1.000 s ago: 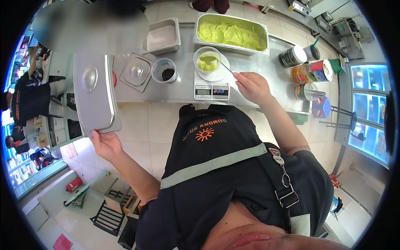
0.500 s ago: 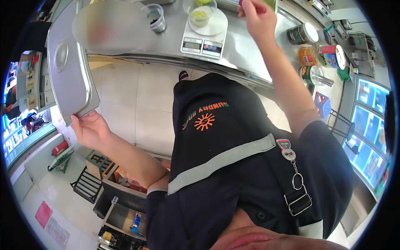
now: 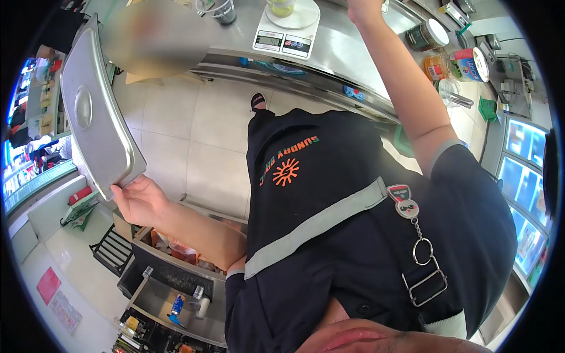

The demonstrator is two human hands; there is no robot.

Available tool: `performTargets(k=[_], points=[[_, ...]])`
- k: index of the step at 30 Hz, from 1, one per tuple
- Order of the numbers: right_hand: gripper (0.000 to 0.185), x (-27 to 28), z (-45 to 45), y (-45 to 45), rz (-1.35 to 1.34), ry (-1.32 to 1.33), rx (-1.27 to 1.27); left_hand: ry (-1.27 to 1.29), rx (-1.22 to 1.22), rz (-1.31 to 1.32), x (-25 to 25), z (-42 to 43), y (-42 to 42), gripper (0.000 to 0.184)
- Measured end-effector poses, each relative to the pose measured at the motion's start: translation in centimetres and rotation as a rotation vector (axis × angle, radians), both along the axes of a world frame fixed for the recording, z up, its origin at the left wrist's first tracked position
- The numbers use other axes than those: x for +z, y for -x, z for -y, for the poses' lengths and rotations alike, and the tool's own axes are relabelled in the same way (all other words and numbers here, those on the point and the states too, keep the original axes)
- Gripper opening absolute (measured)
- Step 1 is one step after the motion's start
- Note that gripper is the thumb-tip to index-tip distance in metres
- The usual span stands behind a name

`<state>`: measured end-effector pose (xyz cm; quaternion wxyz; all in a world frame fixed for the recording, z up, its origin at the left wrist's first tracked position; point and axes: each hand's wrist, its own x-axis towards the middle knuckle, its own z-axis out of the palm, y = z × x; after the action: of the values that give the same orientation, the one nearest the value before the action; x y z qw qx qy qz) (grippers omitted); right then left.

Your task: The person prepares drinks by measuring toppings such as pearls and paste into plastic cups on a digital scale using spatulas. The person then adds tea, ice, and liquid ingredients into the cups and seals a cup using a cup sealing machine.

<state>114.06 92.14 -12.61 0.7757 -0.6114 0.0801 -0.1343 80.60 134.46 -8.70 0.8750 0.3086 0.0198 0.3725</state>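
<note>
My left hand (image 3: pixel 141 199) pinches the near corner of a stainless steel pan lid (image 3: pixel 109 126), which is held tilted off to the left with its recessed handle showing. At the top edge my right hand (image 3: pixel 365 9) reaches over the steel counter (image 3: pixel 347 59); its fingers are cut off by the frame, so what they hold is hidden. Left of that hand stands a white digital kitchen scale (image 3: pixel 284 38), with a clear cup of yellow-green pieces (image 3: pixel 281 7) on its round plate. Beside the scale is a clear plastic cup (image 3: pixel 223 12) with dark contents.
Several jars, among them a dark one with a white lid (image 3: pixel 426 35) and an orange one (image 3: pixel 436 67), line the counter's right end. Behind my left arm is an open drawer unit (image 3: pixel 170 306). Glass-fronted lit cabinets (image 3: pixel 524 176) stand far right. A blurred patch covers the upper left.
The view has shifted, with the counter and scale higher in frame. My right hand, earlier seen gripping something red, has moved up mostly out of view. My left hand keeps the lid.
</note>
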Motion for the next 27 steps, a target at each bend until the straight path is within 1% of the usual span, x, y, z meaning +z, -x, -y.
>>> performTargets(k=[4, 6, 7, 9, 10, 13, 15, 16, 17, 18, 19, 20, 21, 22, 23, 25, 26, 27], points=[[0.016, 0.1, 0.1, 0.1, -0.032, -0.008, 0.034, 0.016, -0.027, -0.006, -0.4, -1.2, 0.5, 0.031], [0.017, 0.1, -0.1, -0.1, -0.072, -0.057, -0.007, 0.005, -0.160, 0.045, -0.2, -1.5, 0.2, 0.029], [0.017, 0.1, 0.2, -0.5, -0.074, -0.058, -0.012, 0.004, -0.165, 0.044, -0.1, -1.4, -0.2, 0.029], [0.019, -0.3, 1.5, -1.8, -0.112, -0.233, 0.011, 0.026, 0.007, -0.058, 0.1, -1.2, -1.0, 0.029], [0.019, -0.3, 2.3, -2.4, -0.117, -0.234, 0.005, 0.025, 0.001, -0.064, 0.2, -1.4, -1.3, 0.029], [0.020, 0.3, 4.8, -3.8, -0.113, -0.230, -0.024, 0.042, -0.076, -0.084, 0.3, -2.6, -1.6, 0.028], [0.021, 0.9, 5.9, -4.9, -0.044, -0.289, -0.081, 0.008, -0.301, 0.027, 0.6, -3.1, -2.3, 0.025], [0.022, 1.1, 6.5, -5.5, 0.001, -0.171, -0.103, 0.010, -0.307, 0.027, 0.9, -2.9, -2.6, 0.025], [0.022, 1.1, 6.7, -6.2, 0.011, -0.167, -0.105, 0.027, -0.199, -0.009, 1.1, -2.5, -3.1, 0.026], [0.024, 0.9, 6.8, -6.4, 0.022, 0.082, -0.157, 0.044, -0.093, -0.051, 1.3, -2.1, -3.5, 0.027], [0.026, 0.5, 7.0, -6.4, 0.024, 0.334, -0.207, 0.050, -0.099, -0.056, 1.1, -2.4, -3.6, 0.027], [0.026, 0.2, 7.0, -6.5, 0.018, 0.338, -0.209, 0.055, -0.192, -0.017, 1.0, -2.9, -3.7, 0.028], [0.026, 0.0, 7.0, -6.6, 0.045, 0.606, -0.167, 0.059, -0.284, 0.023, 1.0, -3.1, -3.9, 0.029], [0.026, -0.2, 6.9, -6.6, 0.073, 0.871, -0.119, 0.061, -0.285, 0.020, 0.9, -3.3, -4.0, 0.029], [0.026, -0.6, 6.7, -6.7, 0.070, 0.872, -0.119, 0.062, -0.276, 0.021, 0.9, -3.4, -4.2, 0.030], [0.026, -1.0, 5.8, -6.8, 0.313, 1.298, -0.093, 0.063, -0.268, 0.023, 0.8, -3.4, -4.6, 0.031], [0.026, -1.1, 5.5, -6.9, 0.311, 1.299, -0.093, 0.065, -0.255, 0.016, 0.8, -3.4, -4.6, 0.031], [0.025, -1.3, 5.1, -7.1, 0.312, 1.352, -0.001, 0.066, -0.242, 0.007, 0.7, -3.5, -4.7, 0.032]])
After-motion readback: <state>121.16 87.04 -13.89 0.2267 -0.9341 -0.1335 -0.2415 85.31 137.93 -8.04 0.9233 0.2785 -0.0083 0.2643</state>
